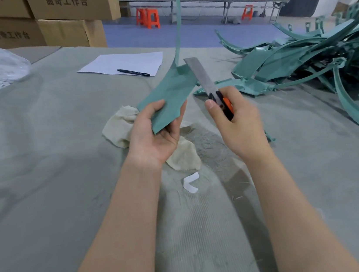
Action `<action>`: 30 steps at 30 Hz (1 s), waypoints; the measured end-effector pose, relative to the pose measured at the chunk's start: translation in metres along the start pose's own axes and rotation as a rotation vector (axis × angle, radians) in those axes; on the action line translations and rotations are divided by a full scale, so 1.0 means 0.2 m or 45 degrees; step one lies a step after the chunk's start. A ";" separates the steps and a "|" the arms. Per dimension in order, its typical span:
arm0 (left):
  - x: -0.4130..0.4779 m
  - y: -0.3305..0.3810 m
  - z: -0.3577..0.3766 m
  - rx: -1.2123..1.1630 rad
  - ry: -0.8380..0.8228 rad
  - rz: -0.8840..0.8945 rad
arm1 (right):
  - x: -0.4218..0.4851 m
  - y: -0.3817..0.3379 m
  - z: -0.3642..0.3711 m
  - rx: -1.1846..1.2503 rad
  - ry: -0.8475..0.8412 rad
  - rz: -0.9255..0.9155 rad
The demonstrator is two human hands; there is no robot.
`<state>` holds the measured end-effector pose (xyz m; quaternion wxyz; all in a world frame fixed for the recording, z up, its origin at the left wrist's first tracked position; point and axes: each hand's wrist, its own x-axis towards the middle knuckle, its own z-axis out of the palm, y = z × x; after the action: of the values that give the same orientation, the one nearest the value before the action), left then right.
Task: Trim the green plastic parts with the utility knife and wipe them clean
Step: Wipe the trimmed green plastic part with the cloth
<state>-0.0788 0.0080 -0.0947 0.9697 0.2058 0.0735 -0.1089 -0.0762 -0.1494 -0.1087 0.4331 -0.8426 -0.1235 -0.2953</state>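
While the left hand (154,137) pinches the green part (168,94) and the right hand (239,127) clasps the knife (201,77), shave its right edge lightly.

Utility knife (206,86) against upheld green part (168,96)

The green plastic part (168,96) looks matt and finely textured. The utility knife (203,80) has a dull grey metal blade and an orange-and-black plastic handle. The rag (122,127) is coarse cream cloth. The table cover (39,154) is grey ribbed fabric. The sheet (123,62) is smooth white paper.
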 end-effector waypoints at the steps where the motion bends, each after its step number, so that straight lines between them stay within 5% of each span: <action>1: 0.00 0.00 0.00 0.014 0.002 -0.002 | 0.00 0.01 0.00 -0.026 0.035 -0.008; 18: 0.03 -0.01 0.00 0.328 0.229 0.055 | -0.01 0.02 0.02 -0.034 0.247 0.205; 30: 0.02 -0.01 0.01 0.313 0.160 0.008 | -0.01 0.04 0.02 -0.148 0.252 0.211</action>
<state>-0.0758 0.0049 -0.0950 0.9310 0.3298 0.1195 -0.1010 -0.0719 -0.1505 -0.1178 0.4164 -0.8404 0.0070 -0.3467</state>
